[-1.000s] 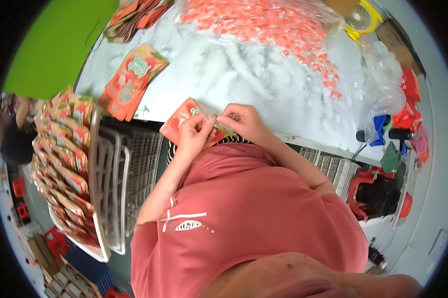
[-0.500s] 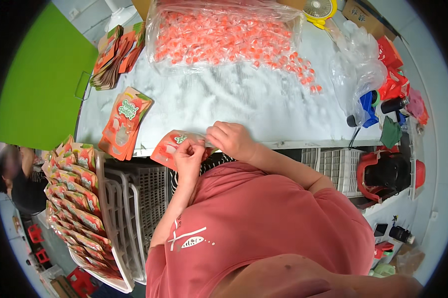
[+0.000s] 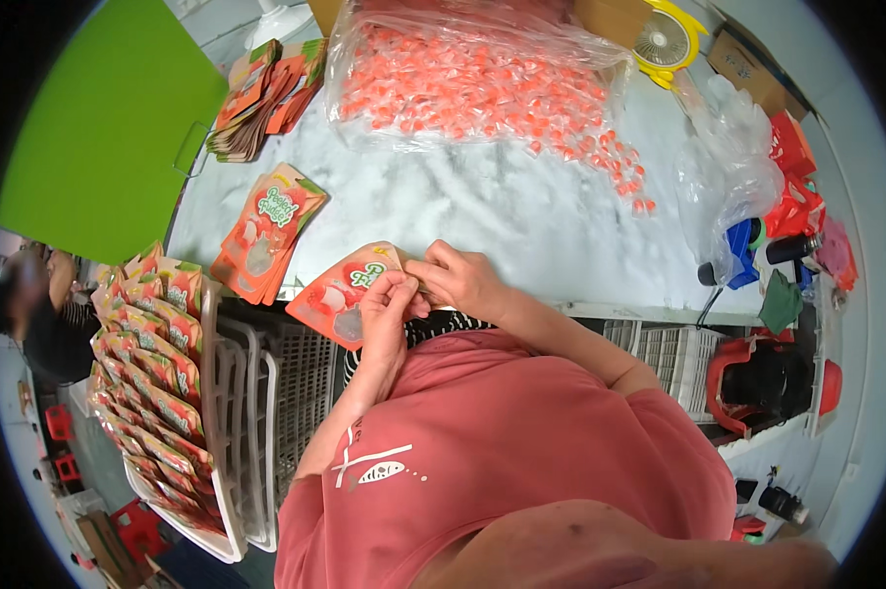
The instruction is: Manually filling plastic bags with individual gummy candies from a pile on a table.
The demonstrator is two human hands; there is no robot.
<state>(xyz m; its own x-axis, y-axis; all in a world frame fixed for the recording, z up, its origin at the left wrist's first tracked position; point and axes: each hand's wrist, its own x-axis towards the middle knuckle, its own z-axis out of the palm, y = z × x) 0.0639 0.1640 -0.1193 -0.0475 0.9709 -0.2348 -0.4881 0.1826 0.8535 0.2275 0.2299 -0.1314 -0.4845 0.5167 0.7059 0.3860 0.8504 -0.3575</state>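
A printed orange-red candy pouch with a small clear window lies tilted at the table's front edge, just before my body. My left hand is closed on its top end, thumb and fingers pinched together. On the right, my right hand is closed too, with its fingertips at the pouch's top corner beside the left fingers. Exactly what the fingertips press on is partly hidden. A short stack of similar flat pouches rests on the table to the left of my hands.
Wrapped red candies spill from a clear plastic bag at the back. More pouches are stacked at the far left. A white crate of plump pouches stands at my left. Clear bags and a yellow fan sit right.
The pouch now lies flatter, with more of its front showing. Both hands remain at its top end. The whole view has shifted slightly.
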